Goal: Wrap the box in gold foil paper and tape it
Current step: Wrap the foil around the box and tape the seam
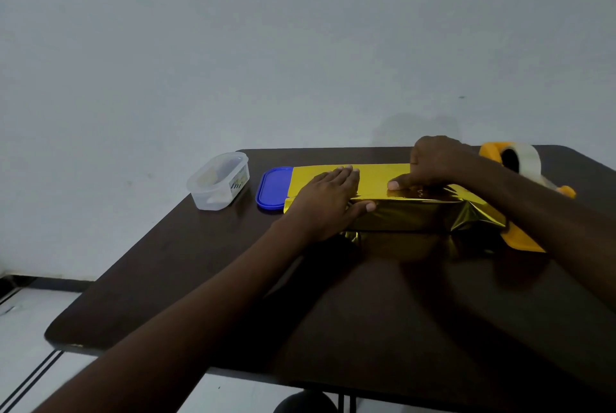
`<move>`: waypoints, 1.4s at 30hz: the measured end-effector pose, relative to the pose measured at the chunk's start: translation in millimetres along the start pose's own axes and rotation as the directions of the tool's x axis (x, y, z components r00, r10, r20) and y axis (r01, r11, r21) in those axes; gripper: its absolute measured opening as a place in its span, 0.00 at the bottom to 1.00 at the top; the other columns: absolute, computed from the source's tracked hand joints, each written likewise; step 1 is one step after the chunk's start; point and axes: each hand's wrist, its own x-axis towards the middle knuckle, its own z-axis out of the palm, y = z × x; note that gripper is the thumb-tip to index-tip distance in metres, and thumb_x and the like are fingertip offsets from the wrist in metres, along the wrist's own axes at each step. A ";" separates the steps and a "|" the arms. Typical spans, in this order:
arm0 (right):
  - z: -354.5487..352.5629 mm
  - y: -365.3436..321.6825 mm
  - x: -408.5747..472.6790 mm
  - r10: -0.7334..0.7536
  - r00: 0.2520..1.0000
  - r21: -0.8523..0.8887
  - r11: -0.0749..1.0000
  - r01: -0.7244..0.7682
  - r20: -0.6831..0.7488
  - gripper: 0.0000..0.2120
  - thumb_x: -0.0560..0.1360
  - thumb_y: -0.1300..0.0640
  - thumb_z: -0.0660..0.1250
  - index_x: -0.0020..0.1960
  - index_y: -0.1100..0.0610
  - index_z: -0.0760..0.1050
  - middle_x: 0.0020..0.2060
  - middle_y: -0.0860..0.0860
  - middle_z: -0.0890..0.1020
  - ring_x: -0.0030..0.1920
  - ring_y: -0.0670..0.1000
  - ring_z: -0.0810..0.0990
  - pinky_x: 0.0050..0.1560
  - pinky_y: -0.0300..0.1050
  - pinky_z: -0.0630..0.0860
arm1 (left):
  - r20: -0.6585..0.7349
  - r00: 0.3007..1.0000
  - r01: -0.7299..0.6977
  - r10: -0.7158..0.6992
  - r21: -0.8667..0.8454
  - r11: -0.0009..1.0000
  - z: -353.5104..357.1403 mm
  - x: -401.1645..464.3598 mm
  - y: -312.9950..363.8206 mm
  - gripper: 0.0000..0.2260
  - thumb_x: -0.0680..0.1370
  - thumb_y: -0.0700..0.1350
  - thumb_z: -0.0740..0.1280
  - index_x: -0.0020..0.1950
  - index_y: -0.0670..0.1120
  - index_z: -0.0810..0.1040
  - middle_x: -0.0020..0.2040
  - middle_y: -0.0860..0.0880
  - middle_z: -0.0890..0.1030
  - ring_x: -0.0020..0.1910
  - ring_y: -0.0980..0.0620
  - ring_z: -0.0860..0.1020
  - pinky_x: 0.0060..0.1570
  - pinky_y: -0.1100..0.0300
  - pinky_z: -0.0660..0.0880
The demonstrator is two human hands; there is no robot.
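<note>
A long box covered in gold foil paper [400,212] lies across the far middle of the dark table [333,312]. My left hand [328,201] lies flat on the foil at the box's left part, fingers straight, thumb against the front face. My right hand [433,162] presses down on the top of the foil further right, fingers bent with the tips on the paper. The foil is crumpled at the box's right end. A yellow tape dispenser [515,159] with a roll of clear tape stands behind my right forearm, partly hidden.
A clear plastic container [218,181] stands at the table's far left corner. Its blue lid [273,189] lies flat beside it, touching the foil's left edge. A pale wall rises behind the table. Tiled floor shows at the lower left.
</note>
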 end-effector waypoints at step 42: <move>-26.8 112.5 -123.6 0.553 0.787 0.464 0.792 -0.395 -0.274 0.16 0.76 0.49 0.69 0.44 0.63 0.79 0.30 0.55 0.81 0.35 0.59 0.84 0.35 0.44 0.73 | -0.182 0.942 -0.319 0.281 -0.231 0.919 -5.5 89.7 129.0 0.43 0.68 0.68 0.70 0.76 0.47 0.62 0.72 0.45 0.68 0.72 0.45 0.64 0.68 0.44 0.66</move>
